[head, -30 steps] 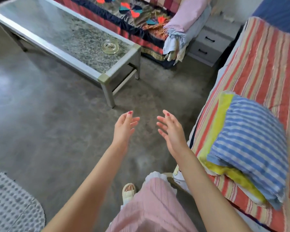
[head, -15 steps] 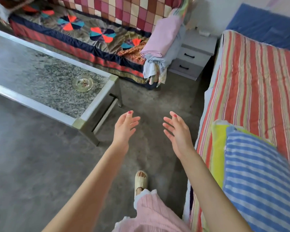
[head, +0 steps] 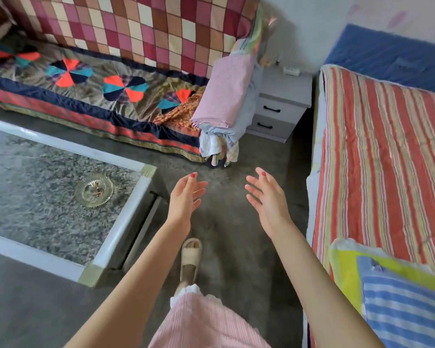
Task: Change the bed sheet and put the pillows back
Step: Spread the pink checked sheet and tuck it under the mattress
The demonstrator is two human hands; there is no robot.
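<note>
Both hands are reaching forward with nothing in them: the left hand (head: 183, 197) and the right hand (head: 268, 197) are spreading relaxed fingers, palms turned towards each other, a grip readied for something wide and soft. Straight ahead of them, well apart, a folded pink checked sheet (head: 224, 94) is lying over the arm of the patchwork-covered sofa (head: 98, 86), on top of other folded cloths; I judge it is the fresh linen, kept off the bed until needed. To the right of the right hand, the bed (head: 387, 156) is carrying a red, green and cream striped cover. Behind that hand, near the elbow, a blue-and-white striped pillow (head: 407, 310) is resting on a yellow one (head: 347, 267), probably stacked aside to free the mattress. Left of the left hand, a glass-topped bench (head: 60, 172) is holding a glass ashtray (head: 94, 190).
</note>
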